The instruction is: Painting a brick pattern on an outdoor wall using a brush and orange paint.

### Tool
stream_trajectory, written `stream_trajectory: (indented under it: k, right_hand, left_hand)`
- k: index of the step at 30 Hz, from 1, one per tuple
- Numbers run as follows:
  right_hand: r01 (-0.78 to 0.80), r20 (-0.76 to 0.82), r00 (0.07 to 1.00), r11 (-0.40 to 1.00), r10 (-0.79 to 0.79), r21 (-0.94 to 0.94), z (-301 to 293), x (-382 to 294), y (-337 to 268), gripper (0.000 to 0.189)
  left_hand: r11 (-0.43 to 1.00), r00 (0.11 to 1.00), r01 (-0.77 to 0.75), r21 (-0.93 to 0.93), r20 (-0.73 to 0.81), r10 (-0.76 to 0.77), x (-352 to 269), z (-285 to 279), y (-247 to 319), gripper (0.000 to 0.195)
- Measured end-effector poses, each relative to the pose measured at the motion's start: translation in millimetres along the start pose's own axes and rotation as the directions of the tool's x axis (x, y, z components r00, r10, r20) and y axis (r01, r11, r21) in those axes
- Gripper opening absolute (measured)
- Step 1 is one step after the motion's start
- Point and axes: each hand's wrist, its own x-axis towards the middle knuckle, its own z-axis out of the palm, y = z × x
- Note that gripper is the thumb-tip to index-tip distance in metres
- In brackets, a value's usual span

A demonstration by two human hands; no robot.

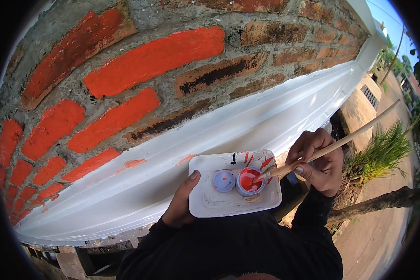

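Observation:
My left hand [182,201] grips the left end of a white plastic tray [210,204], its thumb over the rim. Inside the tray stands a small open pot of red paint [249,182], beside a pale lilac lid [224,181] with a red spot on it. Between thumb and fingers, my right hand [318,161] holds a paintbrush [339,143] by its long wooden handle. The brush slants down to the left, and its bristles dip into the red paint. Red and black smears mark the tray's inner wall.
A brick wall [154,59] rises ahead, with several bricks painted red on the left and bare ones to the right. Below runs a white moulded ledge [143,175] with red smudges. To the right are a tree branch [378,203], a leafy plant [381,152] and a dirt road [371,241].

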Motion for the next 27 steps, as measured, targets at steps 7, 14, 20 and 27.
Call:
stream_trajectory:
  k: [7,14,20,27]
  right_hand:
    - [0.113,-0.316,0.949,0.947,-0.013,0.300,-22,-12,49,0.030]
    - [0.101,-0.438,0.887,0.863,0.147,0.495,-16,-32,79,0.023]
    - [0.107,-0.423,0.892,0.835,0.159,0.540,-12,-35,72,0.027]
    - [0.184,-0.329,0.944,0.853,-0.015,0.488,-19,-26,56,0.034]
  left_hand:
    - [0.999,1.000,-0.019,-0.045,-0.012,0.018,-1,3,2,0.067]
    - [1.000,0.999,-0.025,-0.011,-0.030,0.025,0,2,3,0.067]
    - [0.999,0.997,-0.046,0.017,-0.054,0.047,-1,2,2,0.065]
    - [0.994,0.993,-0.106,0.002,-0.049,0.106,-12,2,4,0.064]
